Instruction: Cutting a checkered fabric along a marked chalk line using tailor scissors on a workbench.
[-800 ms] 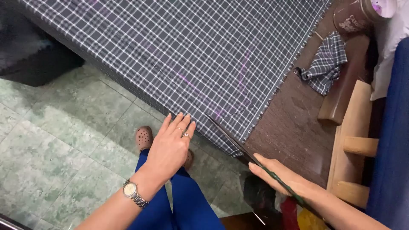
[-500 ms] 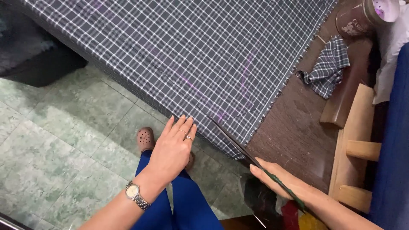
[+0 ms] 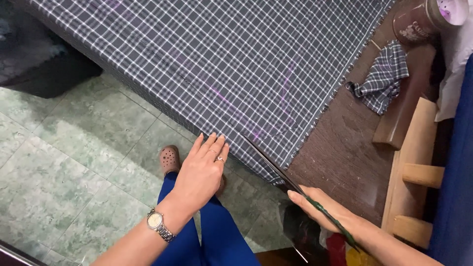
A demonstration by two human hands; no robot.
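Left hand (image 3: 199, 172) flat, fingers together and extended, fingertips touching the near edge of the plaid fabric (image 3: 221, 69) where it hangs over the desk (image 3: 340, 152) edge. It holds nothing.

Right hand (image 3: 327, 209) wrapped around the dark green handle of long scissors (image 3: 295, 184); blades point far-left, tips at the fabric's near edge, just right of the left hand. Can't tell if the blades are parted.

Fabric covers most of the desk, purple chalk lines near the cut edge. Small plaid scrap (image 3: 384, 81) lies far right on bare wood, brown jar (image 3: 419, 22) beyond it. Wristwatch (image 3: 156, 222) on left wrist. Green tile floor (image 3: 74, 162) below.
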